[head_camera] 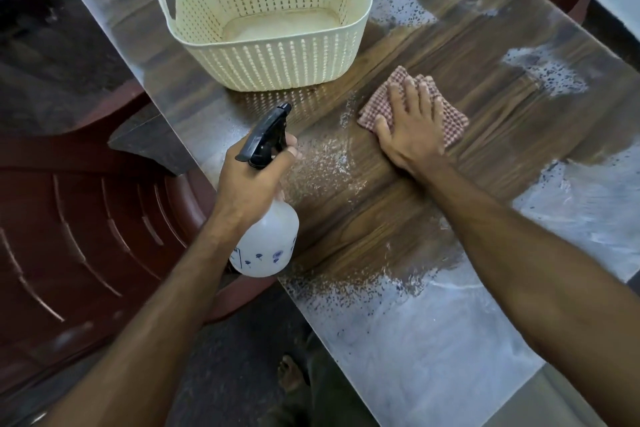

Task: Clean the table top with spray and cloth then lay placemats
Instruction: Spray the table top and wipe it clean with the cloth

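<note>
Your left hand [254,180] is gripping the neck of the translucent white plastic spray bottle [266,243] with the black trigger head, fingers curled around it and one finger lying across the trigger; you are holding the bottle tilted in the air over the table's near left edge, nozzle pointing toward the basket. Your right hand [412,128] is pressing flat on the folded red-and-white checked cloth [453,121], fingers straight and slightly spread, with the cloth lying on the dark wood-grain table top [381,218] near the middle, just right of the basket. Fine spray droplets are sitting on the wood between your two hands and along the near edge, and pale wet patches are showing toward the right and near ends of the table. The cream perforated plastic basket [266,45] with side handles is standing on the far part of the table. A dark red plastic chair [86,236] is standing beside the table on your left. No placemats are showing in this view.
</note>
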Demonstrator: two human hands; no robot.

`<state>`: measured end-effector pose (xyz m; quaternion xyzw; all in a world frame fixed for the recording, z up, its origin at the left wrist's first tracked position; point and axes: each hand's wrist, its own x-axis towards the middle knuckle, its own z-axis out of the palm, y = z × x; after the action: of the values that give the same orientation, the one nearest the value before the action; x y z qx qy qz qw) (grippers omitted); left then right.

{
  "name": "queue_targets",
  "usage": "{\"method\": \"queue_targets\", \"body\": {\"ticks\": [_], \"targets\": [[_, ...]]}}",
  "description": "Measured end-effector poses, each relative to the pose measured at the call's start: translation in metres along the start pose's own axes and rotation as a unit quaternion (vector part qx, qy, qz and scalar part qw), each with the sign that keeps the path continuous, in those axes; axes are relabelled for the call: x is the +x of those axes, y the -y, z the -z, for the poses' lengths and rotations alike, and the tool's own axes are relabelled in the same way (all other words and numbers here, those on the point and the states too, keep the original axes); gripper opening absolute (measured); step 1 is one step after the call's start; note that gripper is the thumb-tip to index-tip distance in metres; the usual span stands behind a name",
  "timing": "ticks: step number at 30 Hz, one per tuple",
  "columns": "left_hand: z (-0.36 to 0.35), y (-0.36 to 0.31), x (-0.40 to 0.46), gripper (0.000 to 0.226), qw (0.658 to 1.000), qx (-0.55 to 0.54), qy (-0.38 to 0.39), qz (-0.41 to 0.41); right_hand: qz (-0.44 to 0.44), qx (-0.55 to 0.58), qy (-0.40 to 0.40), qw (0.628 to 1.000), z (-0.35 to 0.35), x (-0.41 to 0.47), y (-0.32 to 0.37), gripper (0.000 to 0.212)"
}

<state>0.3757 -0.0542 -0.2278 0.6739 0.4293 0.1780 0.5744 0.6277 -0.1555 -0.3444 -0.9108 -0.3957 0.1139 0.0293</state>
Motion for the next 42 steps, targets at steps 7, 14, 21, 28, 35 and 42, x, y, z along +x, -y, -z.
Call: {"method": "queue_targets", "body": {"ticks": [7,14,21,28,35,42], "targets": [[0.022,0.008,-0.019,0.015,1.000,-0.015,-0.003,-0.017,0.149,-0.025,0.052,0.987,-0.024,-0.089,0.059,0.074],[0.056,0.020,-0.040,0.022,1.000,-0.015,-0.015,-0.012,0.055,-0.015,0.031,0.998,-0.014,-0.099,0.010,0.074],[0.072,0.041,-0.058,0.021,1.000,-0.003,-0.022,0.005,0.070,-0.012,0.023,0.997,-0.024,-0.052,0.097,0.075],[0.090,0.039,-0.075,0.014,0.998,-0.035,-0.044,0.022,0.207,-0.035,0.074,0.975,-0.037,-0.150,0.086,0.071],[0.105,0.052,-0.088,0.017,0.998,-0.029,-0.046,0.019,0.124,-0.011,0.030,0.992,-0.024,-0.073,0.103,0.070],[0.102,0.067,-0.096,0.028,0.998,-0.025,-0.047,0.030,0.252,-0.047,0.056,0.965,-0.044,-0.063,0.198,0.063]]}}
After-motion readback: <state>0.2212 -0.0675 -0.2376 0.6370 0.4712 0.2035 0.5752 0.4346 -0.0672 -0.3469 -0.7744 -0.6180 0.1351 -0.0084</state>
